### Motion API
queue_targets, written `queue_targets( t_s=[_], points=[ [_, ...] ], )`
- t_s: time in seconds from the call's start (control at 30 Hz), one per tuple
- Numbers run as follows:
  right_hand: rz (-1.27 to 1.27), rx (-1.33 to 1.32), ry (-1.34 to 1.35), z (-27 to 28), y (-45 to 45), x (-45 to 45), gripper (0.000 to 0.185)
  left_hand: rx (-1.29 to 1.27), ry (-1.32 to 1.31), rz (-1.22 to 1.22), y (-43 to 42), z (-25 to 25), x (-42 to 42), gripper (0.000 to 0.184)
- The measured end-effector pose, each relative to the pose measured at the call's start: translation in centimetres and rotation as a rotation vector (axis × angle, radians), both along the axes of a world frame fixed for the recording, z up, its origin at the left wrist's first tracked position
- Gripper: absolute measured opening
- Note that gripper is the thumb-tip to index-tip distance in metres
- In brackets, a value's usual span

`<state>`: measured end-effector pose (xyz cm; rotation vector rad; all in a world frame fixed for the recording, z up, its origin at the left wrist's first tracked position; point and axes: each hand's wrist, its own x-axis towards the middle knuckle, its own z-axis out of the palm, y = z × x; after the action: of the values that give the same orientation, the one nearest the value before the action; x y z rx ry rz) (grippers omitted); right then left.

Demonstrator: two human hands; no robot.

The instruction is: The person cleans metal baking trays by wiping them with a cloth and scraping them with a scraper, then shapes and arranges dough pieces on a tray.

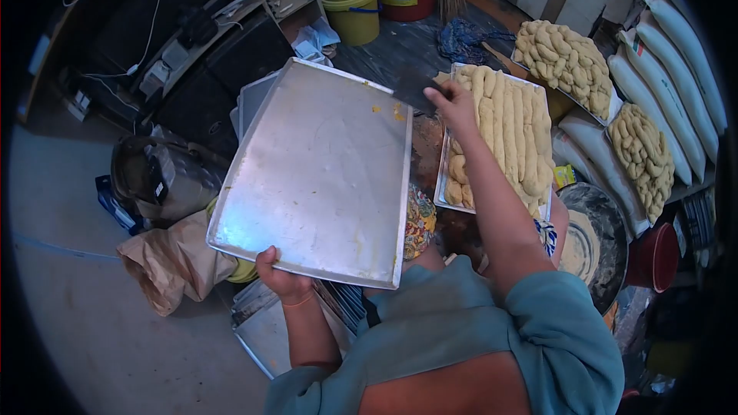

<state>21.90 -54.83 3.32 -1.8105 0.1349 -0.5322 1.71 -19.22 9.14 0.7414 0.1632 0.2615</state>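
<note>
My left hand (286, 280) grips the near edge of a large metal baking tray (315, 169), thumb on top, holding it tilted in front of me. The tray's surface is bare apart from small yellow smears near its far right corner. In my right hand (457, 107) is a dark, flat scraper (413, 92), blurred, close to the tray's far right corner. Just beyond that wrist, a second tray (441, 177) bears long ropes of dough (511, 119), partly covered by my forearm.
Twisted dough pieces are heaped on a tray (563, 61) and in another pile (639, 150) at right, beside white sacks (676, 69). A black basin (607, 261) stands near my right side. More trays (269, 330) and a paper bag (173, 261) lie at left. Buckets (354, 19) stand behind.
</note>
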Motion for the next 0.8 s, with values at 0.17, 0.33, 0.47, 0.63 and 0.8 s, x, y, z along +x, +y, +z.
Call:
queue_targets(
  t_s=[0.17, 0.33, 0.47, 0.63, 0.8],
  points=[
    [-0.175, -0.654, -0.223, 1.3, -5.3, -5.3, 0.012, 0.004, 0.015, -0.005, 0.1, 0.3, 0.0, 0.074],
    [-0.212, -0.886, -0.117, -2.3, -11.0, -9.2, 0.023, 0.0, 0.015, -0.014, 0.1, 0.3, 0.0, 0.074],
    [-0.27, -0.937, -0.024, -2.3, -10.8, -11.4, 0.031, -0.011, 0.01, -0.012, 0.3, 0.4, 0.2, 0.075],
    [0.35, -0.584, 0.012, -1.6, -1.7, -14.7, 0.039, 0.025, 0.007, 0.052, 0.0, 1.0, 0.8, 0.072],
    [0.816, -0.853, 0.143, -2.5, 7.9, -16.9, 0.078, 0.01, -0.039, 0.053, 0.1, 1.6, 1.9, 0.068]
  ],
)
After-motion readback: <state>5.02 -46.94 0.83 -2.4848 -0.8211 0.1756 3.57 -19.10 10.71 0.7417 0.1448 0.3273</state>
